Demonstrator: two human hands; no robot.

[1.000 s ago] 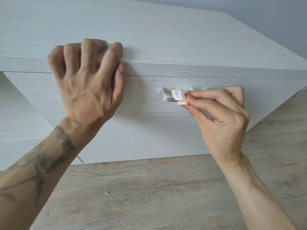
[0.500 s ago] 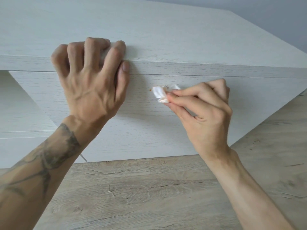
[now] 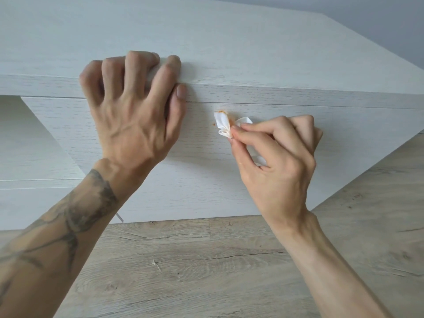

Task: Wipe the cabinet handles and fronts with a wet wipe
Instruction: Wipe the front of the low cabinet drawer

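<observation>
A pale wood-grain cabinet front (image 3: 197, 184) fills the middle of the head view, under the cabinet's top panel (image 3: 206, 42). My right hand (image 3: 275, 161) pinches a small folded white wet wipe (image 3: 222, 126), stained orange, against the front just below the top edge. An orange smear (image 3: 221, 112) shows at the wipe's upper tip. My right hand hides the metal handle. My left hand (image 3: 130, 111) rests on the cabinet's top edge, fingers curled over it, holding nothing.
A second, lower cabinet section (image 3: 29, 161) stands to the left, set further back. Wood-look floor (image 3: 206, 267) lies below and to the right. A grey wall (image 3: 378, 19) is at the upper right.
My right hand slid the wipe leftward off the metal handle onto the cabinet front, covering the handle. The wipe now sits on the orange spot. My left hand stayed on the top edge.
</observation>
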